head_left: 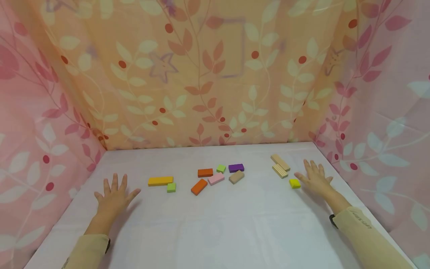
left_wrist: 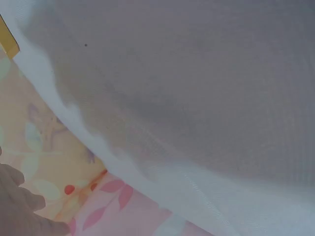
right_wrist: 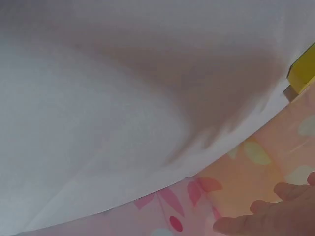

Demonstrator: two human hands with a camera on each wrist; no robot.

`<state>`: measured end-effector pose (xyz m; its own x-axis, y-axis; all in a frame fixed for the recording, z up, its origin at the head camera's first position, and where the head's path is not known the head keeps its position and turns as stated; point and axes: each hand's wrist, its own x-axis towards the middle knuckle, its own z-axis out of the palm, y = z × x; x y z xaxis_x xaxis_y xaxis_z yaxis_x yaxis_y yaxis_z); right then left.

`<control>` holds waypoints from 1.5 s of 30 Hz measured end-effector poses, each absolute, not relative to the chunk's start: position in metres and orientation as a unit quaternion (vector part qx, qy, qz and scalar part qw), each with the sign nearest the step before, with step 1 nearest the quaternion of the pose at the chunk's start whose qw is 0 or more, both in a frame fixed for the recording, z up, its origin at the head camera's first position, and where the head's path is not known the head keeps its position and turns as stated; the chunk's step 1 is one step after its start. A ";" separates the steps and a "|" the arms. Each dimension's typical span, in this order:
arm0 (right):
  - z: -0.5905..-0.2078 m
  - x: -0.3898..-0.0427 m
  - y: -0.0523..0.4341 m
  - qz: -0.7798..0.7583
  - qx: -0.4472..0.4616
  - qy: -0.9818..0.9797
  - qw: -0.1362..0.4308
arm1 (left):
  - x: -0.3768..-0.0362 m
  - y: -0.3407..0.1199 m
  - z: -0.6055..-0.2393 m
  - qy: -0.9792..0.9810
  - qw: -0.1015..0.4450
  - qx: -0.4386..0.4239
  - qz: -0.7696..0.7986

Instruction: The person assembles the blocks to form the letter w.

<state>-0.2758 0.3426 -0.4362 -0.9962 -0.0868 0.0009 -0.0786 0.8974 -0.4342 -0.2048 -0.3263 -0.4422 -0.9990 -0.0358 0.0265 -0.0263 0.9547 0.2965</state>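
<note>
Both hands lie flat with fingers spread, gripping nothing, the left hand [head_left: 114, 196] lower left and the right hand [head_left: 314, 178] just right of the yellow block [head_left: 294, 183], best pinched by its sides.

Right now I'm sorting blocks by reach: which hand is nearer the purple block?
Right. The right hand lies flat to the right of the purple block; the left hand rests farther off, to its left.
</note>
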 end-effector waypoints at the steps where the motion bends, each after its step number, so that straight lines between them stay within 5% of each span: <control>1: -0.436 -0.275 0.341 -0.227 -0.045 0.973 0.005 | -0.205 -0.326 -0.443 -0.988 0.014 0.016 -0.151; 17: -0.415 -0.275 0.298 -0.335 -0.088 0.937 -0.054 | -0.205 -0.315 -0.441 -0.986 -0.013 0.001 -0.167; 45: -0.427 -0.288 0.197 -0.486 -0.162 0.859 0.012 | -0.209 -0.280 -0.449 -0.982 -0.018 -0.047 -0.183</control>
<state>-0.2878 0.1967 -0.4274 -0.9475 -0.2895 0.1356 -0.2654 0.4760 -0.8385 -0.2091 -0.2796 -0.4488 -0.9949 0.0993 -0.0181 0.0862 0.9288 0.3603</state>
